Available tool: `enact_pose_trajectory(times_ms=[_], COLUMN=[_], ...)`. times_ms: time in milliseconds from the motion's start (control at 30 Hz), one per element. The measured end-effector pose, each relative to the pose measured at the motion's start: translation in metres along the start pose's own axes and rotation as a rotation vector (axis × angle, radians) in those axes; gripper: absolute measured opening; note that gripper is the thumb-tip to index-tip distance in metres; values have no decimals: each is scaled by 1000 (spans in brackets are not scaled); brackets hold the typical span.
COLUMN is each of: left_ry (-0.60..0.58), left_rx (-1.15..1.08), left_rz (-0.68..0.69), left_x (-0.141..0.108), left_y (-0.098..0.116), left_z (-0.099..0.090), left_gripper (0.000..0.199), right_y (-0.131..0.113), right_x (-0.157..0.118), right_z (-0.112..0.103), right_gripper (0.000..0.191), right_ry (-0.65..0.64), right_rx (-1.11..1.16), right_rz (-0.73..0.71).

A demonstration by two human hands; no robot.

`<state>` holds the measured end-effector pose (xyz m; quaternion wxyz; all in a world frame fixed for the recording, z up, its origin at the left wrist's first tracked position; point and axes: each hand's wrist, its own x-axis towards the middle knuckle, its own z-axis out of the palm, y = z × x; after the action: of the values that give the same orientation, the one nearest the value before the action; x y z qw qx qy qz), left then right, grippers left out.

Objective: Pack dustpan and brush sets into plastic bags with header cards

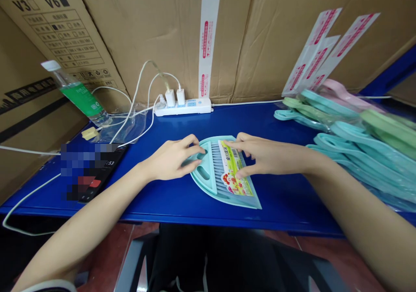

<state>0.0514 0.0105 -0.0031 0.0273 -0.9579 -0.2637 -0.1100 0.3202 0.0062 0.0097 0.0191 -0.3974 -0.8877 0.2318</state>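
Note:
A mint-green dustpan lies on the blue table with a matching hand brush nested in it, bristles toward the right. Over the bristles sits a printed yellow and white label card. My left hand rests at the left side of the set, fingers apart, its fingertips touching the brush's handle part with the oval holes. On the right, my right hand has its index finger and thumb spread over the card, while the other fingers curl beneath the palm.
Several plastic-wrapped dustpan sets pile up at the right. Behind stand a white power strip with chargers and large cardboard boxes. A water bottle, cables and a phone are at the left.

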Motion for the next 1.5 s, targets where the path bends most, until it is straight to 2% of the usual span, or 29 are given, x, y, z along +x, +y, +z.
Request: enact_pose_trajectory(times_ms=[100,300,433,600,767,900,967,1067,1200,1300,1500], left_ry=[-2,18,-58,-117,-71,28,77,80,-108,-182,-233], left_rx=[22,83,97,80,33,29,110,315,481,493,472], left_rz=[-11,-79,-174,-242,-245,-239,-306,-548,-871,-956,-1015], left_x=[0,1,3,4,5,6,7,4,-2,-4,-4], left_y=[0,4,7,9,9,8,3,-9,-30,-43,-56], left_z=[0,2,1,2,5,4,0,-6,-10,-9,-4], left_gripper=[36,39,42,41,38,36,37,37,45,46,45], right_y=[0,0,1,3,6,8,7,6,6,7,7], right_x=[-1,0,-1,-2,0,0,0,-1,0,1,2], right_z=[-2,1,3,4,-1,-5,-6,-6,-5,-3,-3], right_gripper=[65,77,79,87,85,82,82,84,88,87,83], right_ry=[7,-23,-8,-44,-20,9,14,7,-18,-9,17], right_rx=[-7,-24,-27,-65,-55,-50,-58,-71,-89,-87,-103], right_rz=[31,43,20,108,51,65,74,102,142,137,117])
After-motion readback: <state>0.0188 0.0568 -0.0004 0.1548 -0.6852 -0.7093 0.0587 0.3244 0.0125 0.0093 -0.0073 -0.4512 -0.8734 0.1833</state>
